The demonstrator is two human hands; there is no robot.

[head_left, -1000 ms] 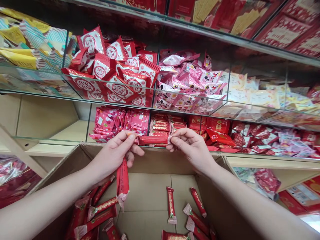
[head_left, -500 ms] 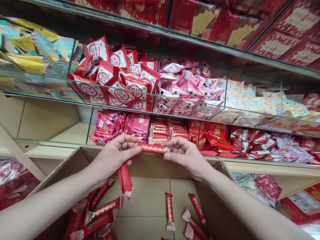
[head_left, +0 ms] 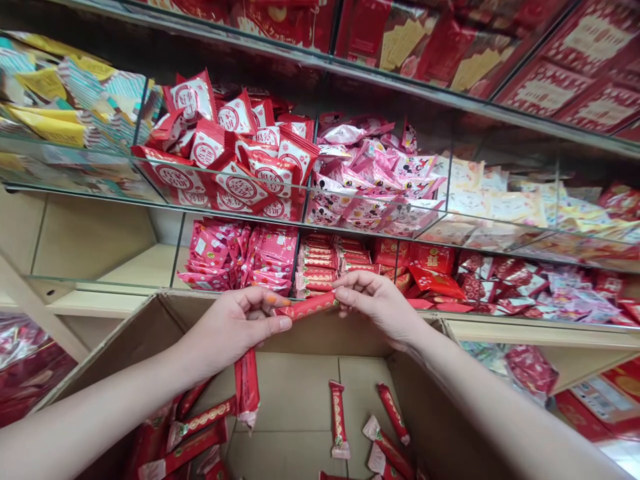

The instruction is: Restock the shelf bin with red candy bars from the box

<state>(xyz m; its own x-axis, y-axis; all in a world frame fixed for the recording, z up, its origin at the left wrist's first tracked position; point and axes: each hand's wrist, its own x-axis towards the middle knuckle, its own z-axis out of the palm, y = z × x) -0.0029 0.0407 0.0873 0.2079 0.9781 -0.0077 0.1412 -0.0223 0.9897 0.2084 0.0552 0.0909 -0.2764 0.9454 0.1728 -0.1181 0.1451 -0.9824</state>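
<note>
Above the cardboard box (head_left: 295, 337), a red wrapped snack stick (head_left: 314, 306) is held between my two hands, its right end raised. My left hand (head_left: 235, 327) pinches the left end between thumb and fingers. A second red stick (head_left: 247, 390) hangs down from under the same palm; its upper end is hidden. The right end is gripped by the thumb and fingertips of my right hand (head_left: 377, 303). Just behind, similar sticks (head_left: 317, 259) lie stacked in a shelf compartment. More loose sticks (head_left: 339, 420) are scattered in the box.
Pink snack packets (head_left: 270, 257) fill the compartment on the left, red packets (head_left: 435, 273) the one on the right. A clear shelf front (head_left: 230, 207) with red-and-white packets (head_left: 245, 183) overhangs the hands. Wooden shelf edges (head_left: 525, 333) flank the box.
The stick has tilted, its left end dropping and its right end rising. My left hand has lowered slightly, and the hanging stick has swung lower and more upright.
</note>
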